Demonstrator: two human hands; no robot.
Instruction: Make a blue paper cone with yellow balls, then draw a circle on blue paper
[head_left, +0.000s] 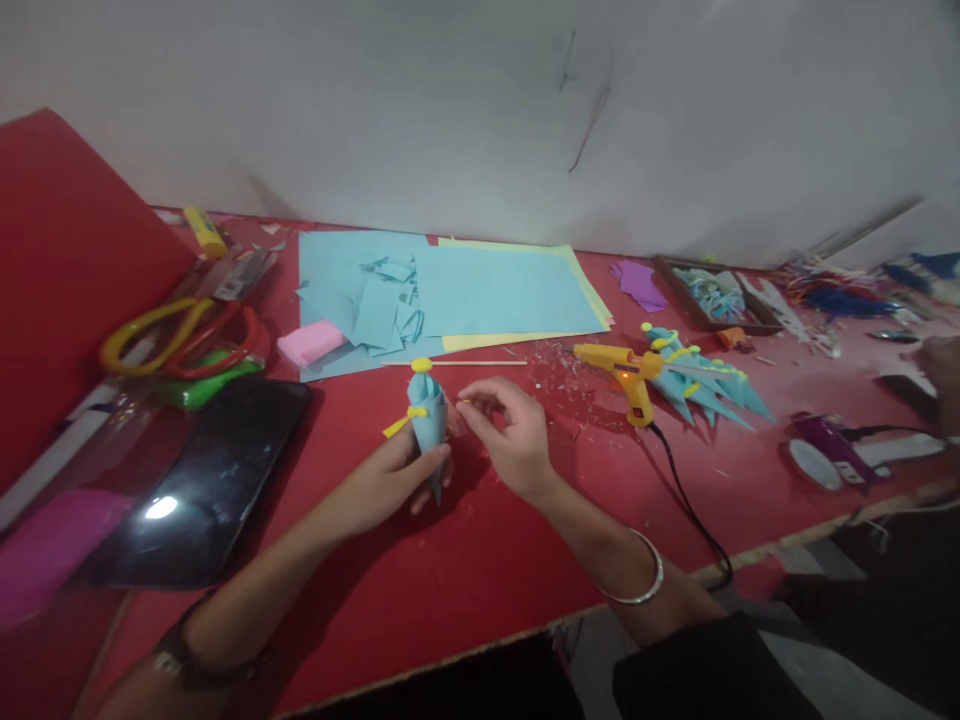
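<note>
A light-blue paper cone (430, 425) stands point-down in my left hand (397, 465), its thumb and fingers closed around the lower part. Yellow trim tops the cone, and a yellow ribbon-like strip (397, 427) sticks out at its left side. Just right of the cone, my right hand (514, 430) is closed in a pinch with thumb and forefinger together. A tiny yellow bit shows at those fingertips, too small to name. Farther right lies a yellow glue gun (626, 375) with its light glowing, beside several finished-looking blue cones with yellow trim (701, 380).
Blue paper sheets (510, 290) and paper scraps (382, 310) lie at the back. Left are scissors (154, 335), a black phone-like slab (210, 490) and a pink block (310, 343). A thin stick (457, 363) lies behind the cone. The glue gun's cord (679, 485) runs to the table edge.
</note>
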